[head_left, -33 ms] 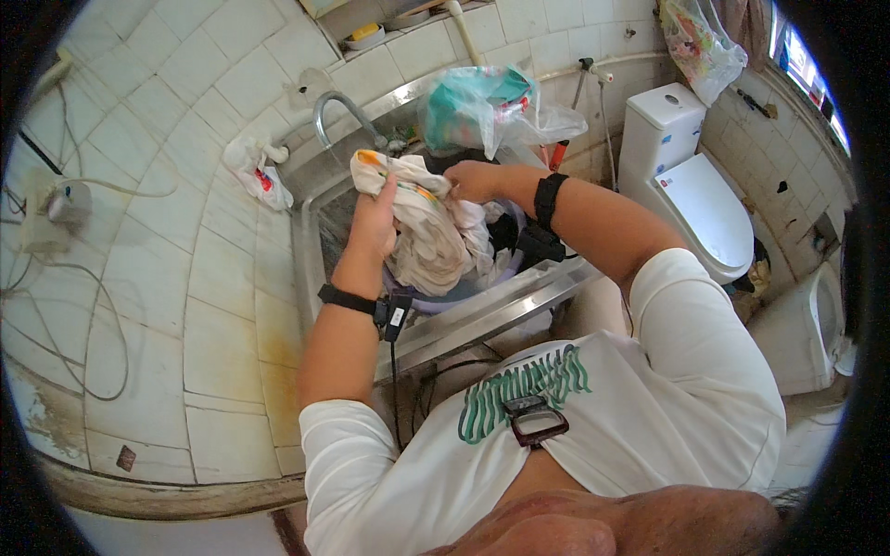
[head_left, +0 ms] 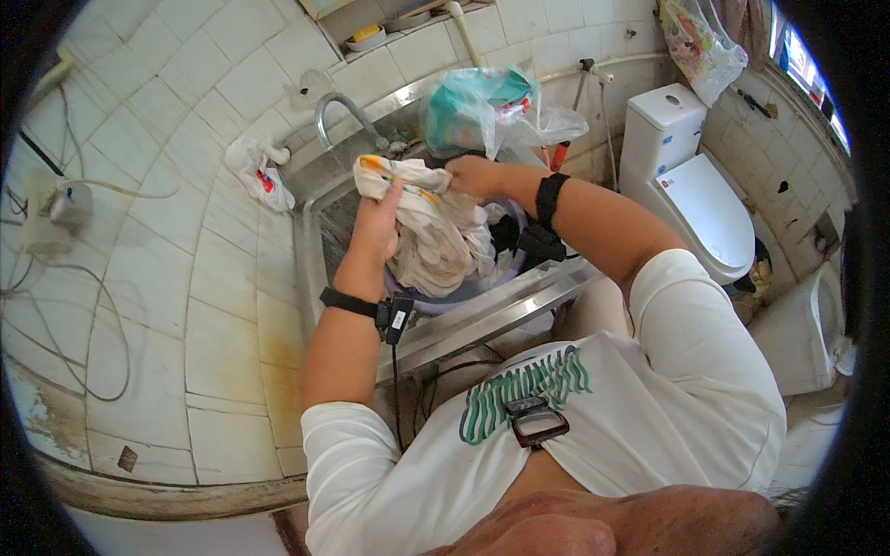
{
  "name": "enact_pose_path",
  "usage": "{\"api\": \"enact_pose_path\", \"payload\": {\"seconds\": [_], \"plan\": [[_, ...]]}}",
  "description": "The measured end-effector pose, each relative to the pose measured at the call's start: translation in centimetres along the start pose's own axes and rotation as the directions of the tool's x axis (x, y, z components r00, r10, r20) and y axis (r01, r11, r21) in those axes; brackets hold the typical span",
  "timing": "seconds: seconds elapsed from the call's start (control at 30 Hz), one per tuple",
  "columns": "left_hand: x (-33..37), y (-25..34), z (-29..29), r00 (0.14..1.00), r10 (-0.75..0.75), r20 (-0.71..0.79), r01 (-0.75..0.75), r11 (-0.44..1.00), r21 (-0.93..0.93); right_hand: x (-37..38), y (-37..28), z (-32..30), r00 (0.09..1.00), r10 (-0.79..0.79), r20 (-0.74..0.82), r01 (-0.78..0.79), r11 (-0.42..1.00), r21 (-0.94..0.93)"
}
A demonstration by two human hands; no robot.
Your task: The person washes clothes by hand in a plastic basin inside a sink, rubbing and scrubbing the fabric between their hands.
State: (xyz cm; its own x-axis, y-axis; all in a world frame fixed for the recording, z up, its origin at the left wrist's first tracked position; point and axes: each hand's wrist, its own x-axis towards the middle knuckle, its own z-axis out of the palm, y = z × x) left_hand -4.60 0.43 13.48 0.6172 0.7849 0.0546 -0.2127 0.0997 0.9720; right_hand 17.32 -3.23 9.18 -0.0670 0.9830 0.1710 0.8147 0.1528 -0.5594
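Note:
Both my hands hold a wet, off-white garment (head_left: 431,236) with orange and green marks, gathered above a purple-rimmed basin (head_left: 426,306) in a metal sink (head_left: 445,347). My left hand (head_left: 378,222) is closed on its left side, thumb up along the cloth. On the far right side, my right hand (head_left: 473,176) grips a bunched part, its fingertips mostly hidden. The garment's lower folds hang into the basin. Dark cloth (head_left: 505,236) lies at the basin's right side, beside a black device (head_left: 540,243) near the rim.
A curved faucet (head_left: 348,116) stands behind the sink. A teal and clear plastic bag (head_left: 477,109) sits on the back ledge, and a white bag (head_left: 260,171) at the left corner. To the right are a white toilet (head_left: 700,204) and a pale bucket (head_left: 802,324).
The garment and both hands have shifted very slightly lower. My grip looks the same.

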Motion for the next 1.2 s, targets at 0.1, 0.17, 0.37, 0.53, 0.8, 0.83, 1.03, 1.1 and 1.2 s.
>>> {"api": "enact_pose_path", "payload": {"seconds": [0.1, 0.17, 0.37, 0.53, 0.8, 0.83, 1.03, 1.1, 1.2], "plan": [[-0.8, -0.6, -0.3, 0.998, -0.044, 0.038, 0.042, 0.997, 0.06, 0.2, 1.9, -1.2, 0.902, -0.057, -0.427, 0.103, 0.991, 0.085], [-0.9, -1.0, -1.6, 0.98, -0.171, 0.102, 0.153, 0.975, 0.161, -0.6, -1.0, -3.3, 0.934, 0.184, -0.305, -0.071, 0.935, 0.347], [-1.0, -2.2, -2.8, 0.919, -0.326, 0.221, 0.309, 0.945, 0.107, -1.1, -2.1, -5.1, 0.945, 0.261, -0.199, -0.078, 0.767, 0.637], [-1.1, 0.0, -2.0, 0.854, -0.454, 0.255, 0.412, 0.888, 0.205, -2.2, -3.6, -7.7, 0.971, 0.215, -0.105, -0.12, 0.818, 0.563], [-0.3, -0.2, -0.1, 0.909, -0.289, 0.3, -0.261, 0.166, 0.951, -3.0, -5.8, -8.4, 0.979, 0.086, 0.184, -0.148, 0.923, 0.356], [-0.5, -0.1, -0.1, 0.931, -0.113, 0.348, -0.35, 0.006, 0.937, -3.2, -6.1, -8.6, 0.974, 0.077, 0.213, -0.124, 0.968, 0.219], [1.1, 1.6, -2.8, 0.83, -0.327, 0.452, -0.038, 0.775, 0.631, -3.8, -2.9, -7.4, 0.909, 0.165, 0.382, -0.001, 0.92, -0.393], [1.4, 1.3, -3.6, 0.785, -0.488, 0.381, 0.085, 0.695, 0.714, -2.8, -2.4, -7.1, 0.926, 0.235, 0.295, -0.07, 0.875, -0.478], [0.8, -0.5, -3.3, 0.785, -0.57, 0.242, 0.11, 0.513, 0.852, -1.9, -0.9, -7.5, 0.998, 0.066, 0.004, -0.061, 0.939, -0.338]]}}
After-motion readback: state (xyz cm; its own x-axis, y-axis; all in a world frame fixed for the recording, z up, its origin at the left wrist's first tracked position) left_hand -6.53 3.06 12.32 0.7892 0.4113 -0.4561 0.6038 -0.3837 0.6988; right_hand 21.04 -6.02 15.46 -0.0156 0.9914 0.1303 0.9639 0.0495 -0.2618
